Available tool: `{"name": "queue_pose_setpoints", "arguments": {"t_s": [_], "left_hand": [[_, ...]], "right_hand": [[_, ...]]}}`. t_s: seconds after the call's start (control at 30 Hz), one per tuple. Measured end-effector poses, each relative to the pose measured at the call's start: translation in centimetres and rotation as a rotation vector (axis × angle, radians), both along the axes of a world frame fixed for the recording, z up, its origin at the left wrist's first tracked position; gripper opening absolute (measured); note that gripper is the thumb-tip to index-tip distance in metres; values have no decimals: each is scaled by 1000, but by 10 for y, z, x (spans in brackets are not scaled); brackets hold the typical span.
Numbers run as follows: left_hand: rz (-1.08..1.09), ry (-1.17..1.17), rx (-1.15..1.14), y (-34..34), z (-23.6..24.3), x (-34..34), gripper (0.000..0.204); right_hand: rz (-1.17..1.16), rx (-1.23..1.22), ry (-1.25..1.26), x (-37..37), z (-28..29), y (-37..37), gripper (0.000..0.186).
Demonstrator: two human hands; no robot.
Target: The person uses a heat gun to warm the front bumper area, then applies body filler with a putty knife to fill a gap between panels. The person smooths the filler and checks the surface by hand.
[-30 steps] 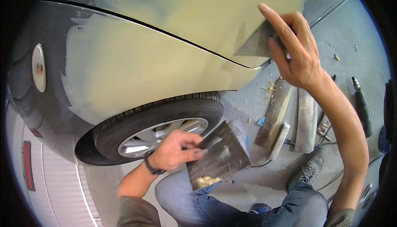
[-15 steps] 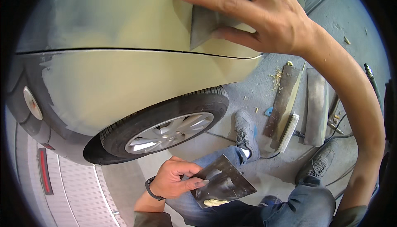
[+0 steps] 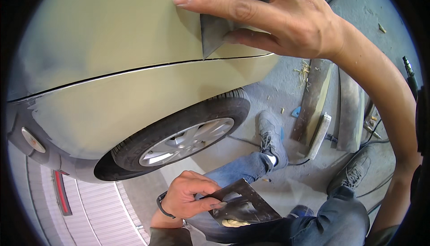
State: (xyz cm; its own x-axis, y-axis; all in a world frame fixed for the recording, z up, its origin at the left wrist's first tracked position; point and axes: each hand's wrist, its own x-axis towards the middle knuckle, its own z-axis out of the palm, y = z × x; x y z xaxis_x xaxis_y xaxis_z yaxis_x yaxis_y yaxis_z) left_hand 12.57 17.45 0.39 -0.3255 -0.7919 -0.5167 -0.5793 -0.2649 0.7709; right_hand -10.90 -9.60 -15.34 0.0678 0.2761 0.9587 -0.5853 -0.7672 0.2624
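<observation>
One scraper (image 3: pixel 211 30), probably light and springy, is pinched by the half-spread right hand (image 3: pixel 300 22) near the panel's (image 3: pixel 112 35) lower edge, while the putty-smeared plate (image 3: pixel 257 205) is clamped, soundly, at its left corner by the nearly closed left hand (image 3: pixel 190 196).

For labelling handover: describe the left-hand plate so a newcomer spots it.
In the picture, below the car wheel, the left hand grips a flat, dark plate. Unlike the grey blade in the right hand, it shows a pale yellow lump near its lower edge.
</observation>
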Motion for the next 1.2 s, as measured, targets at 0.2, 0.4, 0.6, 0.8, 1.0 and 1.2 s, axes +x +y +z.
{"name": "queue_pose_setpoints", "arguments": {"t_s": [0.2, 0.4, 0.6, 0.8, 1.0, 1.2], "left_hand": [[43, -3, 6, -1, 1, -1, 21], [54, -15, -3, -2, 0, -4, 25], [81, -23, 16, -3, 1, -6, 24], [71, -3, -31, -3, -3, -3, 22], [41, 22, -48, -3, -5, 1, 20], [47, 31, -40, 0, -6, 2, 21]], "right_hand": [[27, 57, 45, -5, -15, 4, 49], [36, 9, -1, -3, -20, 2, 49], [51, 1, -26, -3, -29, 2, 48], [-26, 13, 16, -7, -37, 1, 48], [-60, 27, 58, -15, -50, 7, 47], [-23, 15, 36, -13, -61, 2, 47]]}}
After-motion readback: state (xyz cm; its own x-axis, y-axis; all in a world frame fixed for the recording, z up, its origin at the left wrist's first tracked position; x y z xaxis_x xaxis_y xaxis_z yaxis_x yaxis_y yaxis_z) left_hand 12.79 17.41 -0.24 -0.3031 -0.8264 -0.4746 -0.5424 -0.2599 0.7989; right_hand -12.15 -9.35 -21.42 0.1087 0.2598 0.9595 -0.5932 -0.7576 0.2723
